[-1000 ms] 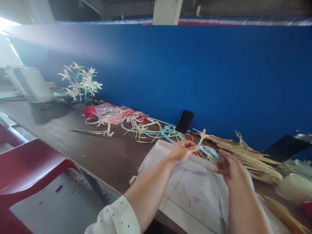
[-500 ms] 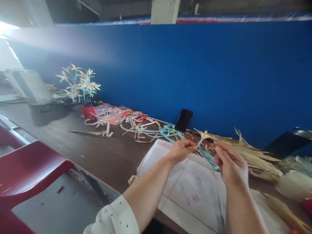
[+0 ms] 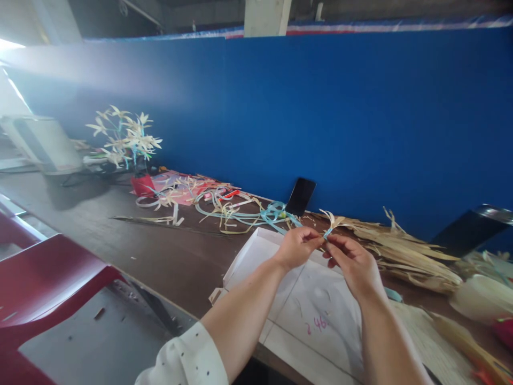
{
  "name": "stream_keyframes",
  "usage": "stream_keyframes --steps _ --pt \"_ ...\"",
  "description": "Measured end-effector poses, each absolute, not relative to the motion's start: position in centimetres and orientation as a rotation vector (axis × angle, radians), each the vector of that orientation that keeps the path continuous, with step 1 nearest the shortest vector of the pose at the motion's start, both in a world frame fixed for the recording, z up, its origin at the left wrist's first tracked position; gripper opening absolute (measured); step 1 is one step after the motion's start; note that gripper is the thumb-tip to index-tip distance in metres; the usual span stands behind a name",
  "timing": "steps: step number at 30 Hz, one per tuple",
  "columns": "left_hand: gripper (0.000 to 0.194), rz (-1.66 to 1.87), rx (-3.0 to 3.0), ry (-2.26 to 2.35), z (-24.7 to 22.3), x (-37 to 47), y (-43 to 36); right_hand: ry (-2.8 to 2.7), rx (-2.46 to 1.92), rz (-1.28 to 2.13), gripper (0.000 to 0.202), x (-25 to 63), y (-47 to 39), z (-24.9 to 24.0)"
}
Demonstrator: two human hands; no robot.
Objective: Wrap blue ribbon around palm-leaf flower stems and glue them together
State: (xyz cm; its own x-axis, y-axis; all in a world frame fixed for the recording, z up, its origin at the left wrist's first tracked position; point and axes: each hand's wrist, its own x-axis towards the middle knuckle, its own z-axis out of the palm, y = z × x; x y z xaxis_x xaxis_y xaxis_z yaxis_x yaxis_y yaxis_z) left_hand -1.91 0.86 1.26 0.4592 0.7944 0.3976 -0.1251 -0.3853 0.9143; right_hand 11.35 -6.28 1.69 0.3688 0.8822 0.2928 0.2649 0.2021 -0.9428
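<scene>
Above a white box lid (image 3: 296,305), my left hand (image 3: 298,247) pinches the base of a small pale flower (image 3: 331,220) made of dry strips. Light blue ribbon shows around the flower's stem. My right hand (image 3: 350,262) meets the left one there, its thumb and forefinger closed at the stem, on the ribbon as far as can be seen. The fingertips of both hands nearly touch, and the stem's lower part is hidden behind them. The petals point up and fan out over the fingers.
A dark phone (image 3: 300,196) leans on the blue partition (image 3: 340,107). Blue ribbon (image 3: 274,214) lies coiled left of it. Dry husks (image 3: 404,251) spread at right. A red pot (image 3: 142,185) with pale flowers stands at left, near a red chair (image 3: 52,278).
My right hand has moved left and in to the stem, beside my left hand. The blue ribbon that hung between the hands is now mostly hidden.
</scene>
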Motion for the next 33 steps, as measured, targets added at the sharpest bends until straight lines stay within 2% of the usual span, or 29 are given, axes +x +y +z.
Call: stream_keyframes --steps 6,22,25,29,33 --pt "0.016 1.245 1.820 0.607 1.1 -1.8 0.7 -1.098 -1.267 0.655 0.034 11.9 -6.1 1.2" --pt "0.022 1.250 1.782 0.613 1.0 -1.8 0.8 -1.083 -1.609 0.328 0.038 11.1 -6.5 2.2" --pt "0.022 1.264 1.767 0.618 1.2 -2.0 0.7 -1.084 -1.525 0.441 0.038 10.9 -6.7 2.4" --pt "0.022 1.257 1.754 0.609 1.3 -2.0 0.7 -1.029 -1.200 0.718 0.047 11.1 -6.8 2.2" --pt "0.022 1.156 1.679 0.570 1.4 -1.8 0.5 -0.880 -1.112 0.799 0.042 11.5 -6.6 2.0"
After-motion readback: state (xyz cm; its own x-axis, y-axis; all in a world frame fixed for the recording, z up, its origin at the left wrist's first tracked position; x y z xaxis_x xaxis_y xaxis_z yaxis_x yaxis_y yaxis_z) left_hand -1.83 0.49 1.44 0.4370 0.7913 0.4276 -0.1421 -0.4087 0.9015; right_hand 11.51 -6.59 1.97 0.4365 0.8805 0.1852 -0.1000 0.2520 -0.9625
